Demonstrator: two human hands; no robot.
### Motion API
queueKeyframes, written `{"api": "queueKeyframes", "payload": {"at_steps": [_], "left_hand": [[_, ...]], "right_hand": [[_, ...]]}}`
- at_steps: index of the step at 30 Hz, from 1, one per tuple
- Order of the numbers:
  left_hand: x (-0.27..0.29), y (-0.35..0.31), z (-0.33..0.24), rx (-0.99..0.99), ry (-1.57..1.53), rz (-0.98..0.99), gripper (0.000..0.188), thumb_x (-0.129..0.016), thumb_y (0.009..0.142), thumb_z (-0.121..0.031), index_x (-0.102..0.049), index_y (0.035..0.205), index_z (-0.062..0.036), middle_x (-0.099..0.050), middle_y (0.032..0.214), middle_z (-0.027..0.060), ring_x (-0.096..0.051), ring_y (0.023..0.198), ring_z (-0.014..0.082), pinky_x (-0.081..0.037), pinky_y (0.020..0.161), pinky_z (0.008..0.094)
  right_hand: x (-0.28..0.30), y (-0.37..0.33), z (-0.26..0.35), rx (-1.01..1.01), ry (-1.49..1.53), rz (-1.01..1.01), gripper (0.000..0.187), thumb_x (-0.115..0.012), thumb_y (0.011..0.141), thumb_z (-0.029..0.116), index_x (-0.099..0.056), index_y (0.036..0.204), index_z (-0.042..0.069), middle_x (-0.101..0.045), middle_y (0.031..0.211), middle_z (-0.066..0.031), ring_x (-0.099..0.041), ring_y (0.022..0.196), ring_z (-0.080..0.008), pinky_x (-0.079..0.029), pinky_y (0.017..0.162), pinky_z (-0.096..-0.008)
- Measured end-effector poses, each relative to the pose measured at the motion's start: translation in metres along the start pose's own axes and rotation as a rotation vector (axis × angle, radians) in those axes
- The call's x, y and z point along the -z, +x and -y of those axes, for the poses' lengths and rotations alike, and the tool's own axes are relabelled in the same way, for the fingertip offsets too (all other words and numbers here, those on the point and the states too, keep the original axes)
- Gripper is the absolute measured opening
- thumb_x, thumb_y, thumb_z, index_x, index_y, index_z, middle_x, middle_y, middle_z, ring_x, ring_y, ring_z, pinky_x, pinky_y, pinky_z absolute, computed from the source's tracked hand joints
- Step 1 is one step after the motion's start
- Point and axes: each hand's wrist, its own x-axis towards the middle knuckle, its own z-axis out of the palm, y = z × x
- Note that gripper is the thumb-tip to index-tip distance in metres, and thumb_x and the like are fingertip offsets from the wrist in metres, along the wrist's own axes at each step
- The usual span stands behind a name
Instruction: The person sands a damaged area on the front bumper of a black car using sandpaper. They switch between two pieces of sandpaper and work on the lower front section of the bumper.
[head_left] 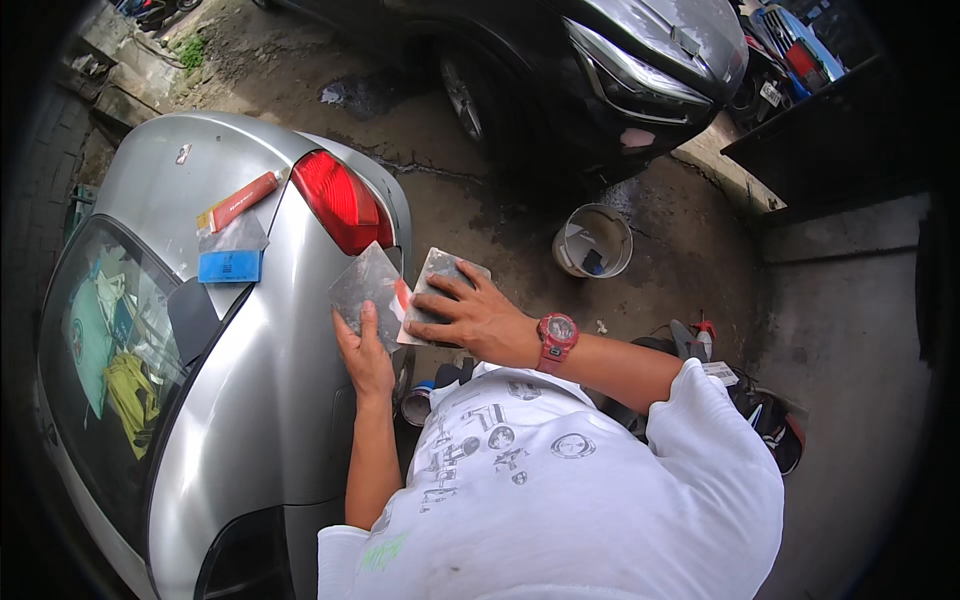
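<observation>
Right by the red taillight (pixel 340 205) on the silver car (pixel 230 420), the left forearm (pixel 372 440) points straight ahead while the right forearm (pixel 620 368) cuts across, and there's a pale bucket (pixel 566 240) on the ground (pixel 525 255) with a dark piece (pixel 593 262) inside. The left hand (pixel 368 362) is closed on a thin grey plate (pixel 362 285), thumb (pixel 369 318) on top; the right hand (pixel 485 322) is gripping a 2nd grey plate (pixel 434 268), fingers (pixel 438 306) fanned, and honestly can't tell if the 2 touch.

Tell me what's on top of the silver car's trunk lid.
A red-and-yellow tube and a flat blue-edged piece lie on the silver lid, a dark grey sheet nearby. The surface directly beneath them is covered.
</observation>
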Motion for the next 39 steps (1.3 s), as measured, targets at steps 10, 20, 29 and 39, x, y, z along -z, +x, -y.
{"api": "queueKeyframes", "payload": {"at_steps": [10,20,29,39], "left_hand": [[0.009,-0.041,-0.007,0.194,-0.511,0.149,0.054,-0.058,0.116,-0.018,-0.041,0.166,-0.0084,-0.064,0.149,0.0142,-0.067,0.134,0.0292,-0.056,0.114,0.0469],[-0.065,-0.058,-0.015,-0.047,-0.097,0.287,0.04,-0.062,0.116,-0.017,-0.053,0.152,-0.0026,-0.068,0.137,0.01,-0.064,0.127,0.0176,-0.051,0.113,0.0358],[-0.163,-0.099,0.002,0.044,-0.141,0.344,0.047,-0.063,0.114,-0.016,-0.049,0.158,-0.0035,-0.067,0.141,0.0131,-0.067,0.129,0.0211,-0.055,0.111,0.0375],[-0.294,-0.139,0.005,0.335,-0.355,0.508,0.045,-0.064,0.112,-0.014,-0.053,0.154,-0.007,-0.071,0.137,0.0097,-0.072,0.123,0.022,-0.059,0.107,0.0392]], "right_hand": [[-0.008,-0.054,0.098,-0.096,0.267,-0.195,0.064,-0.068,0.1,0.01,-0.052,0.161,0.026,-0.044,0.166,-0.0225,-0.043,0.157,-0.0501,-0.035,0.129,-0.0692],[0.0,-0.139,0.076,-0.425,-0.25,-0.218,0.063,-0.068,0.097,0.001,-0.061,0.153,0.029,-0.051,0.164,-0.0124,-0.043,0.16,-0.0431,-0.03,0.125,-0.0759],[0.039,-0.239,0.053,-0.515,-0.144,-0.271,0.059,-0.072,0.094,0.001,-0.069,0.145,0.029,-0.056,0.159,-0.0075,-0.045,0.159,-0.0389,-0.023,0.131,-0.0754],[0.043,-0.347,-0.021,-0.661,-0.038,-0.324,0.074,-0.068,0.099,0.004,-0.043,0.165,0.025,-0.038,0.167,-0.0281,-0.043,0.155,-0.0556,-0.048,0.119,-0.0653]]}}
